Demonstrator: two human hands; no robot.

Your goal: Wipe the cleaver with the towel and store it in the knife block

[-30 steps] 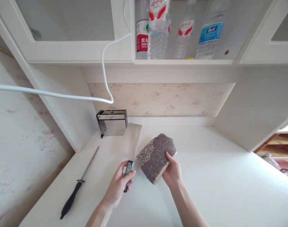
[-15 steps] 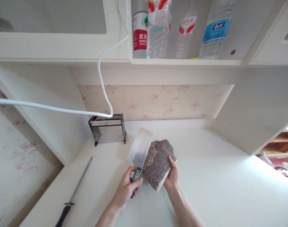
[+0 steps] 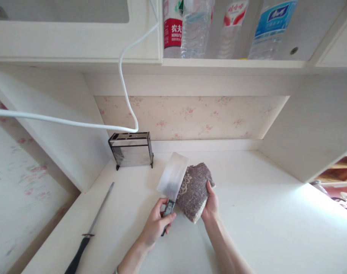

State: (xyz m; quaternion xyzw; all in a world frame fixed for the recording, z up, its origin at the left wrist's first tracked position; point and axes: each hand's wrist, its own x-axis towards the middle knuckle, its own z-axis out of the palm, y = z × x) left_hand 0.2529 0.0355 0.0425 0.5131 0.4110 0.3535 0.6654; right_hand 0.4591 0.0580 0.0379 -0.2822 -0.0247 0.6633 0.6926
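Observation:
My left hand (image 3: 159, 220) is closed round the dark handle of a cleaver (image 3: 173, 176), whose broad pale blade points up and away from me. In my right hand (image 3: 211, 203) is a folded cloth (image 3: 195, 190), grey-brown with a beige flower pattern and a whitish underside. My thumb lies on top of it and the other fingers are hidden beneath. The blade's right edge meets or overlaps the cloth's left side; whether they press together I cannot tell. Both are held over the white countertop (image 3: 247, 228).
At the left lies a sharpening steel (image 3: 100, 209) with a black handle. A metal knife block or rack (image 3: 132, 150) stands by the back wall. A white cable (image 3: 62, 121) hangs across the left side. Several plastic bottles (image 3: 194, 34) stand in the cabinet overhead.
The view has tilted slightly down, so the cabinet and bottles sit higher in it. Both hands keep their hold on the cleaver and the cloth, with little shift between them.

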